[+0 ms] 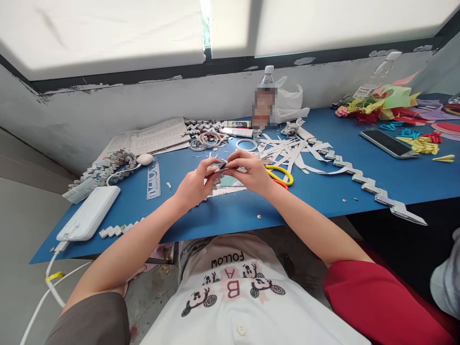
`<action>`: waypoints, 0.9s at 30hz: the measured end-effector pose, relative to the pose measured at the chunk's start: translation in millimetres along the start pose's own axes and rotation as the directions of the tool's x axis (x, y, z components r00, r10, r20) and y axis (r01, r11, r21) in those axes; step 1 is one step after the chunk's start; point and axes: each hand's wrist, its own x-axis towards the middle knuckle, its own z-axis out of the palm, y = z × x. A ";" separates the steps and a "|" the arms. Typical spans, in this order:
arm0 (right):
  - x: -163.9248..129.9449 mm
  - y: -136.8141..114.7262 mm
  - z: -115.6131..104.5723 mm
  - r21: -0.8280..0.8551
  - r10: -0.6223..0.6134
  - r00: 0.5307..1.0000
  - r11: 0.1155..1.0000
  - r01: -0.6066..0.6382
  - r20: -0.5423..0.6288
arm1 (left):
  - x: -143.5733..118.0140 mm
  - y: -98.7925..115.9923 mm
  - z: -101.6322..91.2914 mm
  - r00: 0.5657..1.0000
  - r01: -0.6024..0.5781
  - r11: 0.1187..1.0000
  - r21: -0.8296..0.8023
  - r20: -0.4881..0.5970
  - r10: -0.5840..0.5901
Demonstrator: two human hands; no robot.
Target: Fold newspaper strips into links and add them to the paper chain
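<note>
The person's left hand point(190, 188) and right hand point(254, 175) meet above the near middle of the blue table point(316, 194). Between their fingertips is a small folded paper piece point(222, 165). The fingers of both hands are bent and close together, the thumbs pressing against the paper; its exact shape I cannot tell well, because the fingers cover part of it.

Just beside the right hand lies a pair of scissors point(291, 177), with one yellow and one red handle. Behind it, many white paper strips point(287, 152) are spread in a loose heap. To the right of them, a zigzag paper chain point(364, 180) runs toward the table edge. On the left side of the table there are a clear ruler point(153, 181) and a white power bank point(88, 213). Farther back, sheets of newspaper point(154, 136) lie flat.
</note>
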 end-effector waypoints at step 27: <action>7.8 0.8 -20.2 -0.267 0.334 0.861 0.933 -0.243 0.384 | 10.2 -9.8 1.6 0.913 -0.090 0.915 0.394 0.399 -0.082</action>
